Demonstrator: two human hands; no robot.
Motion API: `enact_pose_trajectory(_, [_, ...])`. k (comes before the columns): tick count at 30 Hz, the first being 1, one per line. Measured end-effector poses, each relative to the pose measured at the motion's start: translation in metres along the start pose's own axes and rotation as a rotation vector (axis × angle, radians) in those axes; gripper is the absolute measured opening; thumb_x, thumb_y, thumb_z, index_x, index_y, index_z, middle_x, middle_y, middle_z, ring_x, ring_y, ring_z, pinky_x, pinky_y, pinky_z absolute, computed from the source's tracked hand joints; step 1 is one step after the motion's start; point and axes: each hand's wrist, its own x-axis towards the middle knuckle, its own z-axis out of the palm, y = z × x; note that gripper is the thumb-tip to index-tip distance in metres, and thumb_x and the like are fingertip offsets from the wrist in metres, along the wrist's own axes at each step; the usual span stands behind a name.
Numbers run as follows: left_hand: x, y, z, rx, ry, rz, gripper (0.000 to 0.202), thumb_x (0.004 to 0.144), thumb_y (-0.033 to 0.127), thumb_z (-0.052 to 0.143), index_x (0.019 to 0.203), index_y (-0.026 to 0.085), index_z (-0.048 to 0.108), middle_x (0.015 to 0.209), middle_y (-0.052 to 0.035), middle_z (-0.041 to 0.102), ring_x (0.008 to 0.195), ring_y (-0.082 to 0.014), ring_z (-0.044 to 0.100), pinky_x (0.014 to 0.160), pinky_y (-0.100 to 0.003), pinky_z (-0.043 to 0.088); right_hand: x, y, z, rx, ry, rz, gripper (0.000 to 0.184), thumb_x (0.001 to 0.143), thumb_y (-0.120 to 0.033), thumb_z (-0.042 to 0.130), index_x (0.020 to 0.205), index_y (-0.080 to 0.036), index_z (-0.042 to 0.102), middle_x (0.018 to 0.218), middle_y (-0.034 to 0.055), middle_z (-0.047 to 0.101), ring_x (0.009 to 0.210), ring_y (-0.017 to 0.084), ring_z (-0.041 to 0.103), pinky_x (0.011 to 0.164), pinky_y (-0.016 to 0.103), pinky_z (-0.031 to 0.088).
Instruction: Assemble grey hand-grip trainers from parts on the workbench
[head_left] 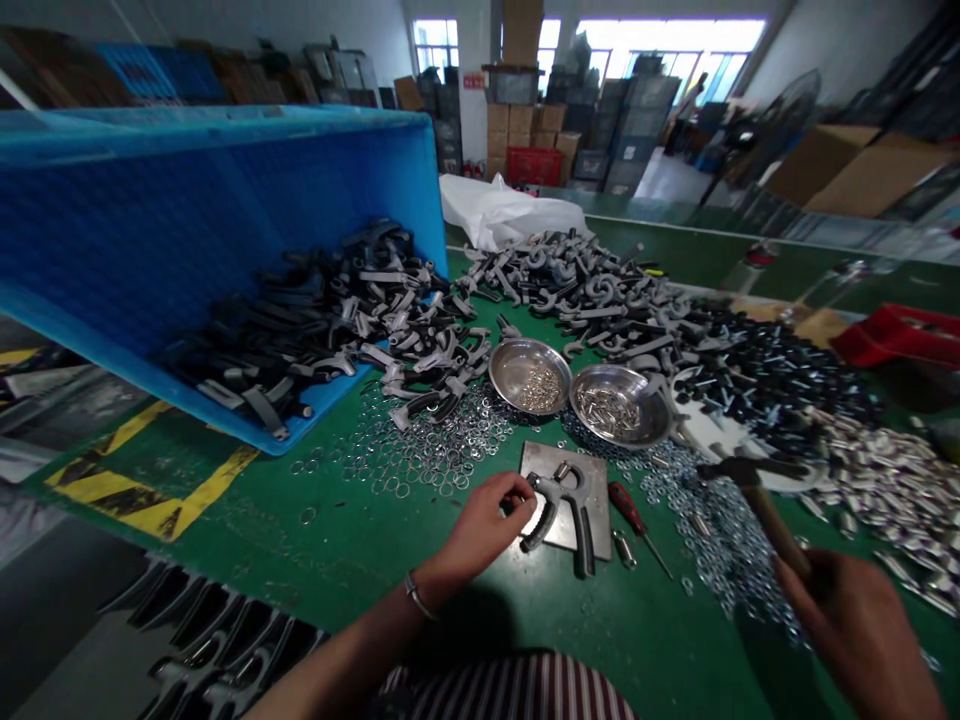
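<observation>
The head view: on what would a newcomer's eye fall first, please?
Probably the large blue crate at left, lying on its side, with grey-and-black parts heaped in its opening. Then come two shiny bowls near the middle of the green table. At lower right, the right hand grips a hammer.

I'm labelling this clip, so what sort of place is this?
Probably a factory assembly workshop: loose metal rings lie on the green workbench, the right hand grips a hammer, and stacked cardboard boxes stand in the background.
</observation>
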Motion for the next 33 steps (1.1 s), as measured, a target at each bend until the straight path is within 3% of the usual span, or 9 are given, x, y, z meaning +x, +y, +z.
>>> enact_pose_trajectory(3, [-0.004,-0.003,-0.005,-0.029,0.013,-0.028,0.007,0.086,0.021,0.060,0.083,0.019,0.065,0.081,0.0001,0.066,0.078,-0.0149,0.060,0.075,-0.026,0.046,-0.020,-0.032,-0.001,0.183,-0.257,0.054,0.044,0.078,-0.065,0.056,0.099,-0.027,0.062,0.081,0.0136,0.071,0.063,0.029,0.068,0.057,0.042,0.054])
enact_pose_trajectory(6, [-0.006,-0.004,-0.006,-0.065,0.005,-0.055,0.010,0.088,0.024,0.060,0.081,0.019,0.065,0.079,0.0003,0.066,0.076,-0.0144,0.060,0.073,-0.026,0.045,-0.043,-0.070,0.008,0.286,-0.506,-0.054,0.044,0.082,-0.065,0.053,0.103,-0.027,0.063,0.085,0.0089,0.074,0.073,0.029,0.072,0.064,0.038,0.058])
enact_pose_trajectory(9, [-0.005,-0.003,-0.006,-0.076,0.004,-0.055,0.011,0.088,0.025,0.060,0.081,0.018,0.065,0.080,0.0000,0.066,0.077,-0.0145,0.059,0.074,-0.026,0.045,-0.050,-0.101,0.023,0.237,-0.526,-0.110,0.039,0.092,-0.062,0.043,0.101,-0.027,0.060,0.078,0.0061,0.073,0.067,0.026,0.071,0.061,0.035,0.056])
enact_pose_trajectory(14, [-0.003,-0.007,-0.011,-0.081,0.007,-0.078,0.013,0.088,0.029,0.060,0.081,0.019,0.065,0.079,-0.0001,0.066,0.076,-0.0148,0.060,0.072,-0.026,0.045,-0.031,-0.129,0.035,0.130,-0.616,-0.229,0.040,0.093,-0.060,0.039,0.095,-0.025,0.058,0.074,0.0085,0.073,0.064,0.029,0.071,0.056,0.036,0.053])
enact_pose_trajectory(19, [-0.003,-0.011,-0.020,-0.043,0.018,-0.078,0.013,0.088,0.030,0.060,0.082,0.019,0.065,0.080,-0.0003,0.067,0.077,-0.0152,0.060,0.073,-0.026,0.046,-0.027,-0.129,0.037,0.145,-0.480,-0.246,0.040,0.094,-0.059,0.040,0.101,-0.025,0.061,0.073,0.0073,0.072,0.061,0.027,0.070,0.055,0.036,0.053])
enact_pose_trajectory(23, [0.019,-0.004,-0.020,0.030,-0.006,-0.001,0.012,0.090,0.025,0.059,0.085,0.019,0.067,0.083,-0.0004,0.068,0.078,-0.0152,0.061,0.074,-0.027,0.046,-0.022,-0.123,0.048,0.196,-0.586,-0.225,0.048,0.092,-0.060,0.044,0.114,-0.023,0.066,0.091,0.0114,0.077,0.075,0.031,0.073,0.064,0.040,0.057])
enact_pose_trajectory(25, [0.041,0.000,-0.013,0.118,-0.029,0.088,0.011,0.090,0.023,0.060,0.085,0.019,0.068,0.085,-0.0012,0.068,0.081,-0.0163,0.062,0.076,-0.028,0.045,-0.018,-0.124,0.048,0.332,-0.598,-0.171,0.047,0.093,-0.058,0.046,0.116,-0.024,0.067,0.100,0.0089,0.077,0.086,0.029,0.073,0.072,0.037,0.057])
enact_pose_trajectory(30, [0.094,-0.001,0.014,0.339,-0.183,0.277,0.012,0.090,0.021,0.062,0.082,0.018,0.070,0.087,-0.0037,0.071,0.088,-0.0200,0.064,0.084,-0.031,0.045,-0.022,-0.123,0.037,0.496,-0.380,0.038,0.043,0.090,-0.062,0.049,0.093,-0.024,0.067,0.075,0.0026,0.068,0.068,0.022,0.063,0.059,0.028,0.052])
enact_pose_trajectory(33, [0.106,-0.004,0.027,0.436,-0.231,0.294,0.013,0.091,0.021,0.061,0.082,0.018,0.070,0.088,-0.0044,0.072,0.090,-0.0209,0.065,0.084,-0.032,0.044,-0.034,-0.110,0.040,0.569,-0.374,0.149,0.042,0.090,-0.064,0.050,0.089,-0.024,0.062,0.071,0.0003,0.060,0.065,0.020,0.058,0.057,0.027,0.049])
